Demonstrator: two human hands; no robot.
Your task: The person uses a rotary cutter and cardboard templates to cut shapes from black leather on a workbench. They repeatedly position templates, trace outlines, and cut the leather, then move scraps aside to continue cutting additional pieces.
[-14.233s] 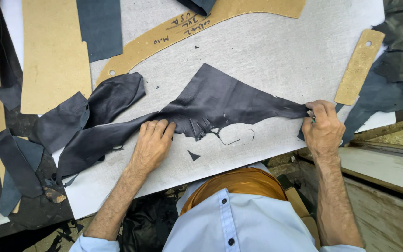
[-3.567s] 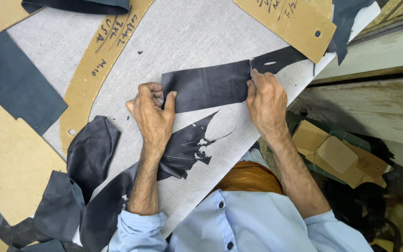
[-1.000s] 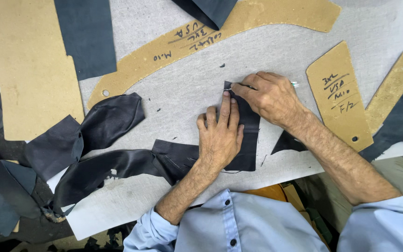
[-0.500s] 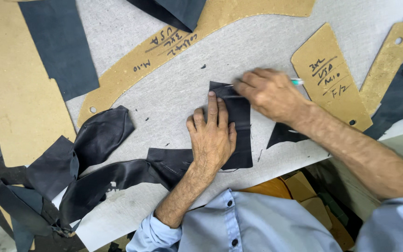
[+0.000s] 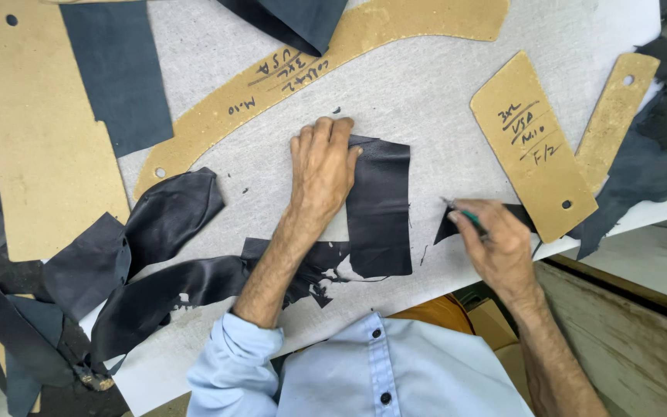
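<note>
A rectangular piece of dark leather [image 5: 380,205] lies on the grey cutting board [image 5: 434,100]. My left hand [image 5: 322,174] presses flat on the left edge of that piece, fingers pointing away from me. To the right, my right hand [image 5: 496,239] is closed on a thin green-handled cutting tool [image 5: 461,212], its tip clear of the rectangular piece. A small dark offcut [image 5: 445,228] lies just under that hand. A long ragged leather strip [image 5: 194,282] trails off to the left from below the piece.
A curved cardboard pattern [image 5: 326,69] lies beyond my left hand. A small tag-shaped pattern [image 5: 534,147] and a narrow one [image 5: 619,108] sit at the right. A big cardboard sheet [image 5: 32,139] and dark leather scraps [image 5: 117,73] fill the left. The board's edge runs at lower right.
My right hand has drawn the tool down and away to the right, off the leather piece. My left hand has slid to the piece's left edge, leaving the dark rectangle exposed.
</note>
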